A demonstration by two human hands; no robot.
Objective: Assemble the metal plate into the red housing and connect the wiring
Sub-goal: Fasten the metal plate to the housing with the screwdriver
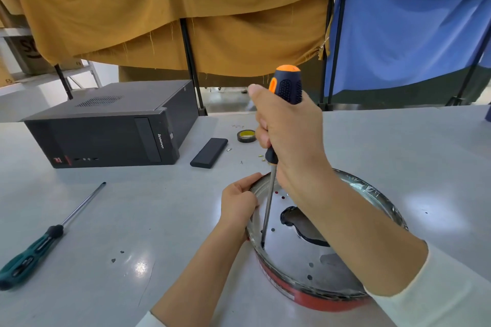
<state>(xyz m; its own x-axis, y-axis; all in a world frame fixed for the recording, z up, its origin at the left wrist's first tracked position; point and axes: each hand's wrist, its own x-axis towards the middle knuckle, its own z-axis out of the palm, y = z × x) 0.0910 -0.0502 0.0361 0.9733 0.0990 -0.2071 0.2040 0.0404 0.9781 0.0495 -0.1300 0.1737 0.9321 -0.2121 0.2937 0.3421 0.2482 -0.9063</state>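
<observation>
A pale grey table (132,207) runs back to hanging mustard and blue cloths. The red housing (305,297), round and shallow, sits at about 5 o'clock, near the front edge, with the metal plate (289,252) lying flat inside it. Open tabletop lies to its left and right. The left hand (239,204) grips the housing's rim at its 10 o'clock side, fingers curled over the edge. The right hand (289,138) is wrapped around the orange-and-black screwdriver (287,87), which stands nearly upright, handle toward 12 o'clock, tip down on the plate near its left rim. At 8 o'clock a green screwdriver (34,247) lies diagonally, shaft pointing to 1 o'clock. A black computer case (106,127), a dark flat case (209,152) and a tape roll (245,136) sit behind.
</observation>
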